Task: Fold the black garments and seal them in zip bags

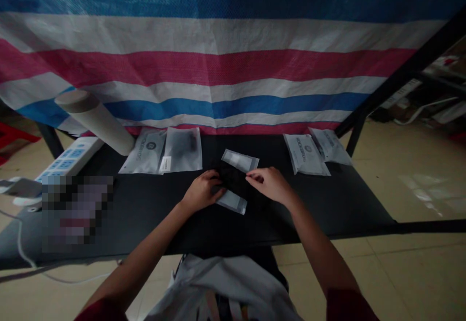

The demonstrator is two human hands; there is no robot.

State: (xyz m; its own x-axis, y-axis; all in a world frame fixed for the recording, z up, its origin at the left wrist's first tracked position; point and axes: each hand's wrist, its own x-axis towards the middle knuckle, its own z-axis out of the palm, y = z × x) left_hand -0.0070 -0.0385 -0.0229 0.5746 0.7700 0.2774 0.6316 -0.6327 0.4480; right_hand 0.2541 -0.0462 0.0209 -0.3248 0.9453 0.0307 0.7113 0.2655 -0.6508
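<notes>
Two hands (201, 192) (271, 185) (bare), one black cloth (233, 180)

Rough woven plastic tarpaulin (218, 68), matt black tabletop (320, 199), glossy plastic pouch (181, 150), smooth cardboard tube (95, 123), probably soft dark cloth (233, 180)

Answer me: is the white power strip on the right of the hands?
No, the white power strip lies at the left end of the black table, left of both the left hand and the right hand.

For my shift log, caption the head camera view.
Left hand and right hand touch black fabric on a black table.
</notes>
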